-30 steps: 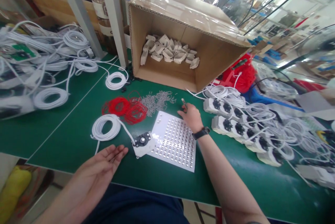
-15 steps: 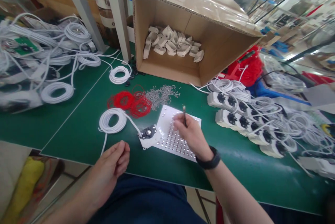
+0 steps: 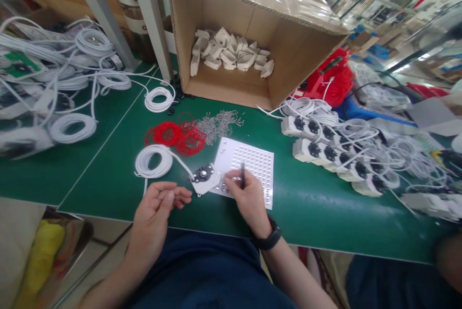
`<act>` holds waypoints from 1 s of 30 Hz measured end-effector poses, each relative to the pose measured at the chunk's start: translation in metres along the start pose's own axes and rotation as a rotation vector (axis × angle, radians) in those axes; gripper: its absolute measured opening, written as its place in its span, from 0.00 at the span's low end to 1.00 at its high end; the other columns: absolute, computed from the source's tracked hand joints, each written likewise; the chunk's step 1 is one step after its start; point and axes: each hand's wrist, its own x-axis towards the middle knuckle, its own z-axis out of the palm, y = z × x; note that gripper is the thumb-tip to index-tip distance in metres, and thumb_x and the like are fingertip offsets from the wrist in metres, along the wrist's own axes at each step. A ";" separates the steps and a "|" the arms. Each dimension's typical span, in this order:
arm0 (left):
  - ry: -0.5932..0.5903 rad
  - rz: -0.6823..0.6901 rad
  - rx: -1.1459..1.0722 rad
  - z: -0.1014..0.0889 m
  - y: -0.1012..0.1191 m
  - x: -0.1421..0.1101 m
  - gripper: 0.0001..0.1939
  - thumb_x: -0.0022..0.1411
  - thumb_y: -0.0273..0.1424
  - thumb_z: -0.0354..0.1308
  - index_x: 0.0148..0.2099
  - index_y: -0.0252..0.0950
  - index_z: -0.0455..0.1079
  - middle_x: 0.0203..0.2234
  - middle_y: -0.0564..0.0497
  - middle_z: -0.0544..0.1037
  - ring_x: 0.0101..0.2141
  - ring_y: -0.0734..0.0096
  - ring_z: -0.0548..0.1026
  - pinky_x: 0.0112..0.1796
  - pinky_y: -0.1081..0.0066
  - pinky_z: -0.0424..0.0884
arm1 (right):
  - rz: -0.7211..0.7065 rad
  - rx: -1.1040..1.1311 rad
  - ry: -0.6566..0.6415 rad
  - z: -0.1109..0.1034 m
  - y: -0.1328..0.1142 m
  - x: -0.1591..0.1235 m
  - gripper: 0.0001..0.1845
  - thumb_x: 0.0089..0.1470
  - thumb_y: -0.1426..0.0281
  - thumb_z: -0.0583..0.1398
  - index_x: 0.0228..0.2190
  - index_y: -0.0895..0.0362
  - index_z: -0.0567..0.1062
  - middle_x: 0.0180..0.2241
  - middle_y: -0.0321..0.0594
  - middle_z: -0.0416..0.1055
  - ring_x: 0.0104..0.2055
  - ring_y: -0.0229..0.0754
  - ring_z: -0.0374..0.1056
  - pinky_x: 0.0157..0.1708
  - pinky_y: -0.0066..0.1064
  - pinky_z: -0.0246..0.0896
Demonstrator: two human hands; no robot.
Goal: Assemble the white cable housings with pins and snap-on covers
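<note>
My right hand (image 3: pixel 247 196) is closed around a slim dark pen-like tool (image 3: pixel 243 174), its exact kind unclear. The hand hovers over the left part of a white sheet (image 3: pixel 228 148) dotted with rows of small shiny silver discs. Its thumb and forefinger come together near the sheet; whether a disc is between them cannot be made out. Beside it, overlapping the sheet's left edge, lies a white housing with a black insert (image 3: pixel 204 179), joined to a coiled white cable (image 3: pixel 154 160). My left hand (image 3: pixel 155 212) holds nothing visible, fingers loosely bent and apart, just left of the housing.
Behind the sheet lie a pile of small screws (image 3: pixel 218 126) and tangled red rings (image 3: pixel 176 136). A cardboard box (image 3: pixel 231 90) on its side contains off-white plastic pieces. Rows of cabled white housings (image 3: pixel 321 152) stand right; coiled cables (image 3: pixel 74 128) crowd the left. Another person shows lower right.
My right hand has moved left and nearer, from the sheet's far right edge to its left part, with the tool still held. My left hand shifted slightly right, its fingers loosening.
</note>
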 end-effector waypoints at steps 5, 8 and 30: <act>0.071 0.422 0.347 -0.002 -0.015 0.000 0.02 0.58 0.28 0.57 0.34 0.36 0.69 0.34 0.49 0.75 0.37 0.70 0.74 0.38 0.71 0.70 | -0.147 -0.222 0.040 0.004 -0.008 -0.005 0.03 0.49 0.71 0.59 0.26 0.58 0.73 0.19 0.31 0.62 0.20 0.33 0.56 0.23 0.25 0.51; -0.001 0.669 0.532 -0.001 -0.020 0.001 0.04 0.56 0.23 0.59 0.34 0.36 0.70 0.31 0.51 0.74 0.34 0.73 0.74 0.35 0.74 0.71 | -0.259 -0.310 0.026 0.004 -0.006 -0.005 0.03 0.50 0.74 0.58 0.26 0.58 0.72 0.22 0.34 0.66 0.24 0.35 0.60 0.26 0.26 0.55; 0.128 0.335 0.732 -0.015 0.007 0.019 0.18 0.52 0.41 0.58 0.41 0.37 0.60 0.23 0.57 0.67 0.23 0.71 0.69 0.26 0.71 0.69 | -0.491 -0.435 -0.054 -0.003 0.004 -0.017 0.18 0.54 0.76 0.55 0.47 0.56 0.72 0.46 0.44 0.73 0.48 0.44 0.69 0.48 0.36 0.67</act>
